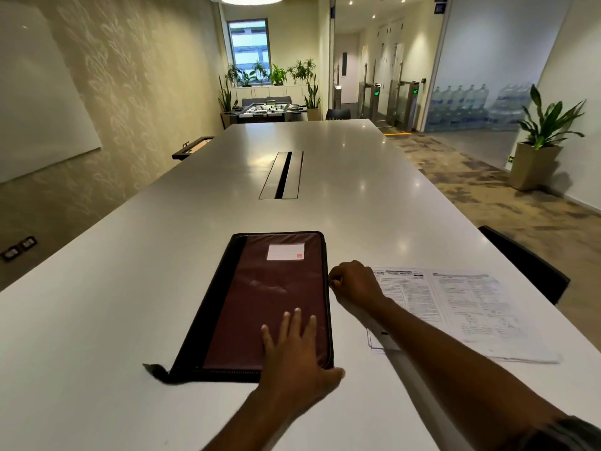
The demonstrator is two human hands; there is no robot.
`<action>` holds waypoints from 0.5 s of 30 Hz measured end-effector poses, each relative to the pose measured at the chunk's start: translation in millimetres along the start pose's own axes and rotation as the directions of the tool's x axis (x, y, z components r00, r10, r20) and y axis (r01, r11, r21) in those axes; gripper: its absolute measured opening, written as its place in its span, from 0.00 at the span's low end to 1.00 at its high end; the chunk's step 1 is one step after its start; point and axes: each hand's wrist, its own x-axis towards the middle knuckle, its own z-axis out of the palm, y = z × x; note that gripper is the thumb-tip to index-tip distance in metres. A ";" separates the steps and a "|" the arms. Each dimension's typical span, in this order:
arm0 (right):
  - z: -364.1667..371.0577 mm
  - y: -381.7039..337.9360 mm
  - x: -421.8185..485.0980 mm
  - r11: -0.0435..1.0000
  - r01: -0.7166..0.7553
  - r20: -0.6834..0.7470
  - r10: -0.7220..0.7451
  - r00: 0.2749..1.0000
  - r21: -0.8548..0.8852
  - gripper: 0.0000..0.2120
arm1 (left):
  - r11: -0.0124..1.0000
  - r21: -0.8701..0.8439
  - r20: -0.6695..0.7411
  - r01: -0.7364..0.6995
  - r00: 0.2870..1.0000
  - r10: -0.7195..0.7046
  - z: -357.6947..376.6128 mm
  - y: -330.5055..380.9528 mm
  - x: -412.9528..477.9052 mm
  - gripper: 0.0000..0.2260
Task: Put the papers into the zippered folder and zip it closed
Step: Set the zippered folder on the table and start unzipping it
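— Where the long white table (162, 255) meets the near edge: what, lying there?

— Maroon zippered folder (270, 301), flat, closed cover up, black spine strip along its left side, white label (285, 252) near its far end. Placed close to the near edge, roughly midway between the left and right edges.

— And the left hand (297, 356)?

— Spread open, palm down, pressed flat on the folder's near right corner, fingers fanned toward the far end. Gripping nothing, only pressing.

— Right hand (353, 283)?

— Curled at the folder's right edge, about halfway along it, fingertips pinched together at the zipper line. Too small to tell whether a zipper pull sits between them. Forearm crossing over the papers.

— Papers (465, 310), then?

— Printed sheets, lying flat just right of the folder, near the table's right edge, outside the folder, partly covered by the right forearm. Apart from the folder, not touching.

— Anything at the folder's near left corner?

— Black zipper tail (156, 372), sticking out onto the tabletop.

— Elsewhere on the table?

— Dark cable hatch (283, 175) set in the middle, well beyond the folder. Black chair (527, 265) tucked at the right edge, beside the papers.
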 end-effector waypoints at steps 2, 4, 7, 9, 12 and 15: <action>-1.2 -2.1 -3.0 0.999 0.016 -0.004 -0.016 1.000 -0.028 0.08 | 0.999 -0.037 -0.030 -0.036 0.999 0.035 -0.9 -4.6 -4.3 0.43; -3.7 -3.7 -6.0 0.996 0.044 0.030 -0.042 0.999 -0.073 0.08 | 0.996 -0.073 -0.064 -0.059 0.996 0.054 -2.2 -5.7 -4.8 0.39; -8.3 -4.8 -12.5 0.992 0.079 0.093 -0.070 0.993 -0.098 0.05 | 0.989 -0.128 -0.112 -0.076 0.992 0.062 0.9 -5.7 -4.0 0.36; -11.7 -7.4 -21.7 0.990 0.097 0.108 -0.086 0.990 -0.104 0.05 | 0.988 -0.129 -0.130 -0.084 0.989 0.067 3.3 -7.2 -4.2 0.36; -16.6 -13.7 -41.0 0.986 0.111 0.113 -0.097 0.989 -0.126 0.06 | 0.988 -0.122 -0.148 -0.092 0.986 0.073 4.7 -7.8 -3.2 0.35; -19.3 -19.1 -62.7 0.984 0.125 0.097 -0.112 0.989 -0.130 0.07 | 0.982 -0.154 -0.143 -0.107 0.986 0.085 3.0 -7.1 -5.3 0.35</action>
